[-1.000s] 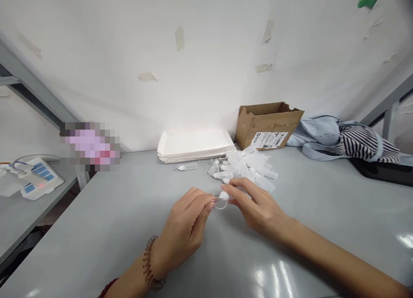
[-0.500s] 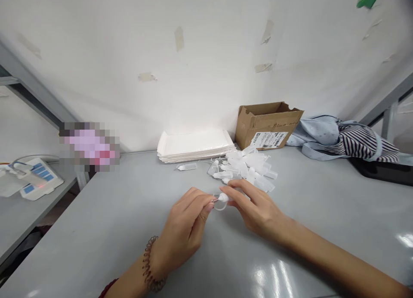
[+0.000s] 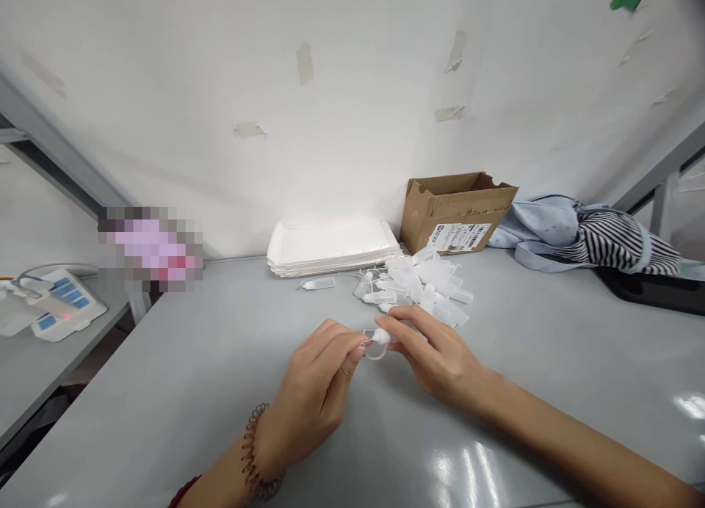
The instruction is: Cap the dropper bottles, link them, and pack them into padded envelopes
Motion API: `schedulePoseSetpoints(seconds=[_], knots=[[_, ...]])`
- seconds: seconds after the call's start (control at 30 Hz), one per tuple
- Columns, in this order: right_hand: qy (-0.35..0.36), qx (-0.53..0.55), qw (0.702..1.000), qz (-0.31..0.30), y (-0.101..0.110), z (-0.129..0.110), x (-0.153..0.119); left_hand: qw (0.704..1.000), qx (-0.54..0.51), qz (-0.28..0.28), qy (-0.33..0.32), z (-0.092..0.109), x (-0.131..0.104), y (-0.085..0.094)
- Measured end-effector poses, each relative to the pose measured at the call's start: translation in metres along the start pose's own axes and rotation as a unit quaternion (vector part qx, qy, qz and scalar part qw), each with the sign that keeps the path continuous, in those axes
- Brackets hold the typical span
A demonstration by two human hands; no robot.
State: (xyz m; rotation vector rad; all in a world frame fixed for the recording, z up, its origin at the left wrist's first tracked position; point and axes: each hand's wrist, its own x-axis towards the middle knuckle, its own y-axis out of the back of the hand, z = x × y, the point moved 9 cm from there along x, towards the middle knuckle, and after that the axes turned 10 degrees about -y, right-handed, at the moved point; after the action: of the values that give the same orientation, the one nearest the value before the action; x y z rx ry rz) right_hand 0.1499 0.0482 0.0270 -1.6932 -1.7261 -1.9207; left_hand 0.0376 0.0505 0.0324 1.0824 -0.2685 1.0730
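Observation:
A small translucent needle-tip squeeze bottle (image 3: 381, 336) is held sideways between my two hands, low over the table. My right hand (image 3: 435, 350) is closed around its body, so most of the body is hidden. From its white cap a thin metal tip points left into the pinched thumb and forefinger of my left hand (image 3: 324, 376). A clear strap curves below the tip between the hands. Just beyond lies a pile of similar bottles (image 3: 427, 280). One more bottle (image 3: 318, 283) rests apart from the pile, to the left.
A stack of white trays or envelopes (image 3: 333, 247) sits against the wall. Right of it stands an open cardboard box (image 3: 454, 214), then a light blue and striped cloth bag (image 3: 617, 240) over a black object (image 3: 655, 291). A white device with blue labels (image 3: 69, 302) is at far left.
Almost nothing differs. Both hands keep the same grip on the bottle, and the view has shifted very slightly.

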Motion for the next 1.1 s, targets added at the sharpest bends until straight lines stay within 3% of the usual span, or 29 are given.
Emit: schedulePoseSetpoints(seconds=[0.37, 0.67, 1.1], knots=[[-0.007, -0.031, 0.998, -0.046, -0.002, 0.001, 0.001, 1.0, 0.014, -0.004, -0.001, -0.001, -0.001, -0.001], [0.041, -0.092, 0.994, -0.041, 0.008, -0.011, 0.011, 1.0, 0.018, -0.025, -0.007, -0.006, -0.004, -0.008], [0.084, -0.098, 0.989, -0.075, -0.001, -0.02, 0.003, 0.998, 0.034, -0.052, -0.015, -0.007, -0.008, -0.019]])
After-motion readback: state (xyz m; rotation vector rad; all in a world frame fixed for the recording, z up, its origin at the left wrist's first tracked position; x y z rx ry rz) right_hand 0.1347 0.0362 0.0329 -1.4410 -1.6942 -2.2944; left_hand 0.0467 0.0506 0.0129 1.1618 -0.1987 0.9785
